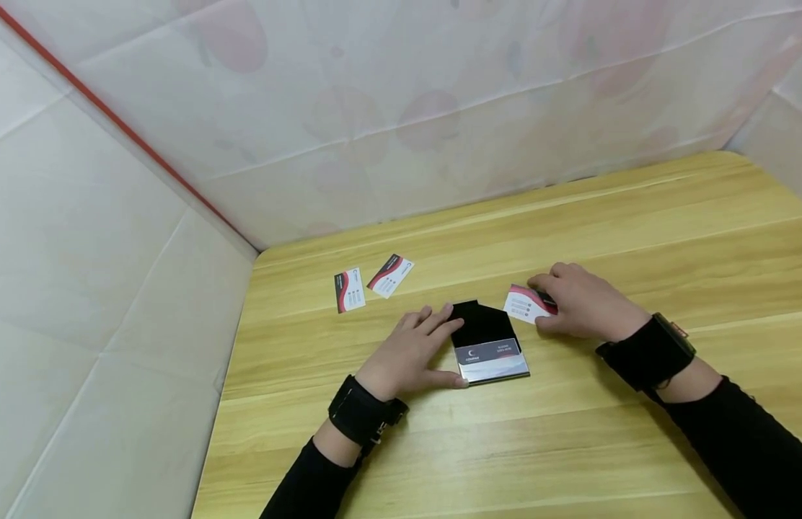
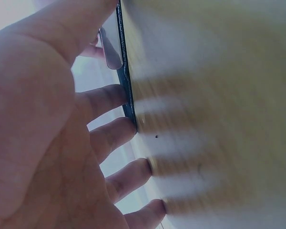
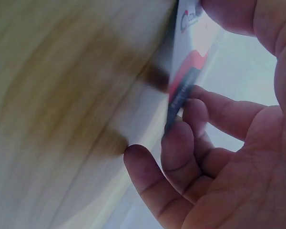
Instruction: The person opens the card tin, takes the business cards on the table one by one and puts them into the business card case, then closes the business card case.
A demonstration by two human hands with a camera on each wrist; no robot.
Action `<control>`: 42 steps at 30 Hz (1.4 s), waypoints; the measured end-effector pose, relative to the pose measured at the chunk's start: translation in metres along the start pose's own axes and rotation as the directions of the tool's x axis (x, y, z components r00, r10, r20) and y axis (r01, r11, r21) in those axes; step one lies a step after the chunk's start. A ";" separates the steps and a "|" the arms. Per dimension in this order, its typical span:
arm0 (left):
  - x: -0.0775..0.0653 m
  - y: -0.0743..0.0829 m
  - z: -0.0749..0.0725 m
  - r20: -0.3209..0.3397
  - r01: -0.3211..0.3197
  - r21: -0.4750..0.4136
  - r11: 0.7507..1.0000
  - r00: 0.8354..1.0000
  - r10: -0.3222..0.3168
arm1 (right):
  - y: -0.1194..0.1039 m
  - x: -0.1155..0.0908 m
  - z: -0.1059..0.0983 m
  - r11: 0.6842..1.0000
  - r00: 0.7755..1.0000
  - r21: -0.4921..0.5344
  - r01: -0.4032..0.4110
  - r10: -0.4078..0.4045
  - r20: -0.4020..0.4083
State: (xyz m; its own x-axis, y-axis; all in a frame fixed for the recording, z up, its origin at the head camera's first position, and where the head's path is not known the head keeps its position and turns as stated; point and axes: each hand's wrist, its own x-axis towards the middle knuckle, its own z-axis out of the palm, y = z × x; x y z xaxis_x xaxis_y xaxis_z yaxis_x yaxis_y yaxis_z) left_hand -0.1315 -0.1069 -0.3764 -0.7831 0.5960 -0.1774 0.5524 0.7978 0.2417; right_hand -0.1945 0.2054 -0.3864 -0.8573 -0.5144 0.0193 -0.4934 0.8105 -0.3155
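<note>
A business card case lies on the wooden table with its black-lined lid folded back. In its lower half shows a card with a dark band and a logo. My left hand rests at the case's left side, thumb at the near corner and fingertips on the lid's edge. In the left wrist view its fingers are spread and fairly straight. Right of the case, my right hand pinches a white, red and black business card, tilted off the table in the right wrist view.
Two similar business cards, a left one and a right one, lie flat beyond my left hand. The wooden table meets a pale patterned curtain at the back and a white wall on the left.
</note>
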 end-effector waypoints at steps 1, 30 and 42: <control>0.000 0.000 0.000 0.002 0.002 -0.004 1.000 1.000 -0.002 | 0.000 0.000 0.000 1.000 1.000 0.002 -0.006 0.006 -0.008; 0.001 -0.002 0.002 -0.006 -0.001 0.005 1.000 1.000 0.001 | -0.003 0.004 -0.003 0.995 0.992 -0.051 0.086 -0.090 -0.084; 0.003 -0.002 0.003 -0.006 -0.005 0.011 1.000 1.000 0.005 | -0.002 0.004 0.000 0.991 0.988 -0.073 0.112 -0.119 -0.095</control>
State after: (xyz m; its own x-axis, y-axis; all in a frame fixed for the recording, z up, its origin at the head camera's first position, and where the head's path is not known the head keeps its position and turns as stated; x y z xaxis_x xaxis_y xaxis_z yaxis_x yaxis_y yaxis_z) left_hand -0.1336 -0.1066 -0.3805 -0.7820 0.5995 -0.1707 0.5594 0.7957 0.2321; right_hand -0.1967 0.2014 -0.3860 -0.8028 -0.5779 0.1470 -0.5957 0.7660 -0.2416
